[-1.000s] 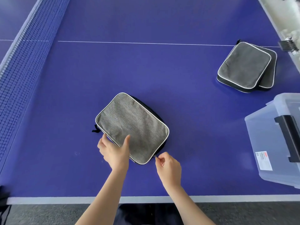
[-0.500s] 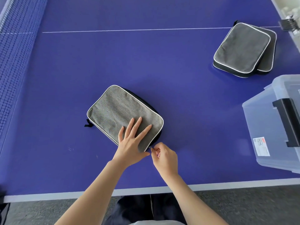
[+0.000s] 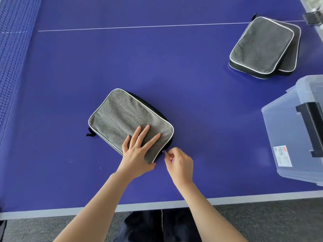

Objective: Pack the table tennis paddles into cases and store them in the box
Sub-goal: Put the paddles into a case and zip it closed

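Observation:
A grey paddle case (image 3: 122, 117) with white piping and black sides lies flat on the blue table near me. My left hand (image 3: 138, 151) presses flat on its near right corner, fingers spread and straight. My right hand (image 3: 178, 163) pinches the small zipper pull (image 3: 164, 151) at the case's near right edge. No paddle is visible; the inside of the case is hidden. Two more grey cases (image 3: 262, 46) lie stacked at the far right. The clear plastic box (image 3: 283, 137) with a black latch stands at the right edge.
The net (image 3: 15, 49) runs along the left side. A white line (image 3: 139, 26) crosses the table far from me. The table's white front edge (image 3: 157, 205) is just before my body. A black clamp (image 3: 312, 18) sits at the far right corner.
My left hand moved from gripping the case's near edge to lying flat on its top. The right hand kept pinching the zipper pull at the near right corner.

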